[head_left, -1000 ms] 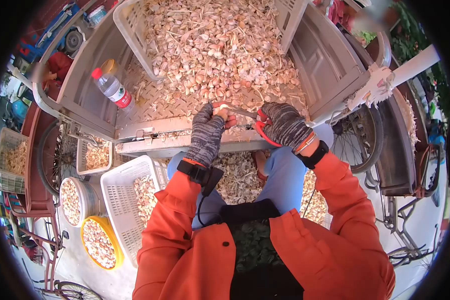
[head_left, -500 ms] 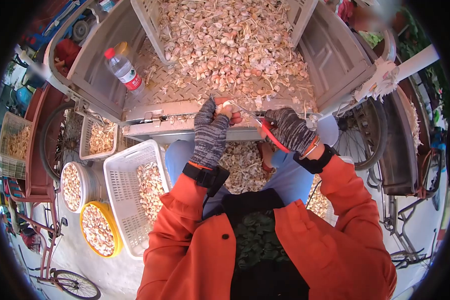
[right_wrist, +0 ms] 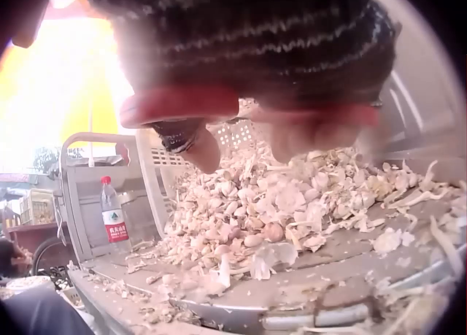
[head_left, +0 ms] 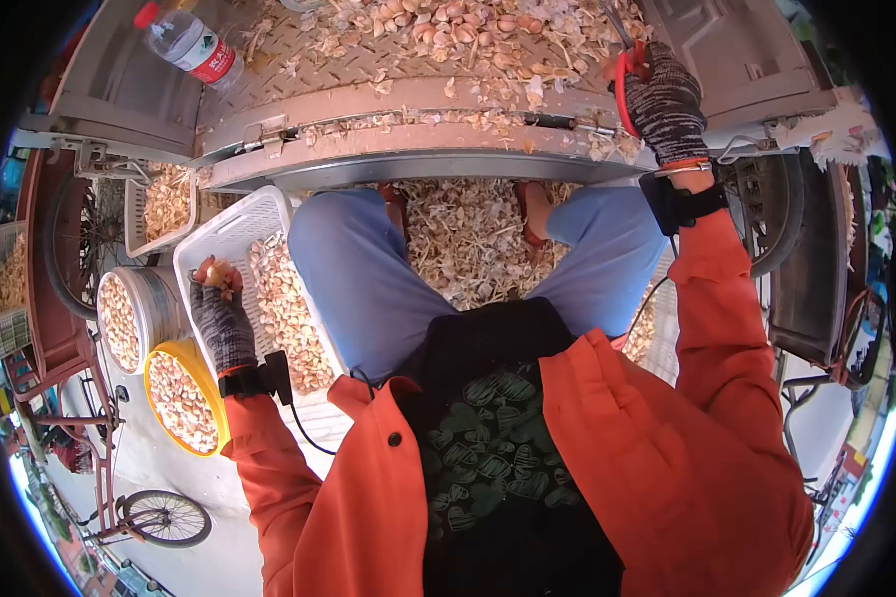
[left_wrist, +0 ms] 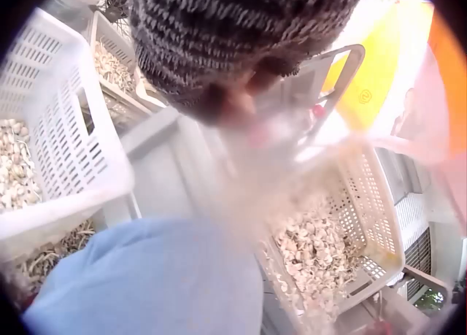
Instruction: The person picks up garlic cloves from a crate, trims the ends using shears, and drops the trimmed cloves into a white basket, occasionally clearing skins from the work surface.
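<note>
My left hand [head_left: 223, 320], in a grey knitted fingerless glove, hangs over the left side of a white plastic crate [head_left: 231, 227] of garlic [head_left: 287, 313]. Its fingertips are bunched on a pale piece of garlic [head_left: 231, 279], which in the left wrist view shows only as a blur before the fingers. In my gloved right hand [head_left: 667, 109] is a pair of red-handled scissors [head_left: 622, 99], blades pointing away over the metal truck bed [head_left: 368, 99]. The right wrist view has the red handle [right_wrist: 182, 105] across the fingers, above heaped garlic [right_wrist: 241, 203].
A plastic bottle [head_left: 191, 48] with a red cap stands at the bed's left. Beside the crate are a yellow bucket [head_left: 216, 398] and a white bucket [head_left: 154, 298], both filled with garlic. Peelings [head_left: 458, 239] cover the floor between the knees. A bicycle [head_left: 164, 519] stands lower left.
My left hand has left the bed's edge and swung down left to the crate. The right hand, with the scissors, has moved forward and right. The head view has tilted down.
</note>
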Tool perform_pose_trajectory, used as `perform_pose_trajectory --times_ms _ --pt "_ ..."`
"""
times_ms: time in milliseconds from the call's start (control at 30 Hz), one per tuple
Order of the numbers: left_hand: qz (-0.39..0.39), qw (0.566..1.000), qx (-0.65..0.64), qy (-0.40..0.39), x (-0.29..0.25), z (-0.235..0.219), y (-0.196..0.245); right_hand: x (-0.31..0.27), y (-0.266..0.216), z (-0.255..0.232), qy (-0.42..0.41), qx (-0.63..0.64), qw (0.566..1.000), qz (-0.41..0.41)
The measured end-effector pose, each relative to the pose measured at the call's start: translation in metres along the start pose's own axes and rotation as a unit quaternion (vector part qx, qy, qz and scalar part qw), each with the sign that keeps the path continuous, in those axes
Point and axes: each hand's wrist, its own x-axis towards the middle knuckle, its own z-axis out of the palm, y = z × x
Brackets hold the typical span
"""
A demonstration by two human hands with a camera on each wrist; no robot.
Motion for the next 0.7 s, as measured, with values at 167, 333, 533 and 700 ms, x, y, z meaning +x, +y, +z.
perform_pose_trajectory --times_ms 167,333,533,700 --pt "0.084 0.842 0.52 0.119 0.02 -0.058 -0.055 -0.011 0.002 0.02 -0.012 -0.036 0.999 0.022" --pt "0.206 0.929 0.253 -0.177 -0.043 0.152 -0.009 -0.058 -0.02 0.022 -0.077 0.026 0.994 0.066" --pt "-0.055 0.779 0.536 -0.322 -0.001 0.222 -0.299 -0.117 0.025 0.018 -0.114 0.11 0.984 0.088" --pt "-0.068 0.647 0.626 -0.43 0.005 0.223 -0.419 -0.157 0.038 0.018 -0.059 0.106 0.984 0.129"
